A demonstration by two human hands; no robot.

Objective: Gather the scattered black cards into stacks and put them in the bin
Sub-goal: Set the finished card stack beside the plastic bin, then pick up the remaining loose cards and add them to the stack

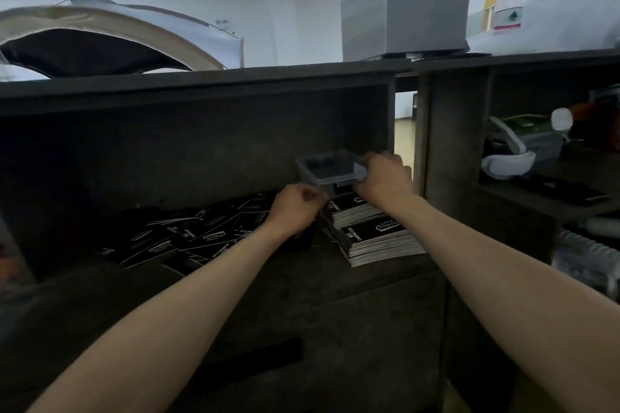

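Right hand on grey bin rim

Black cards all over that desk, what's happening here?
A person is tidying them. The right hand grips the rim of a small grey bin at the back, while the left hand is curled by its front corner; what it holds is unclear. Two neat stacks sit just before the bin, and loose cards lie spread to the left.
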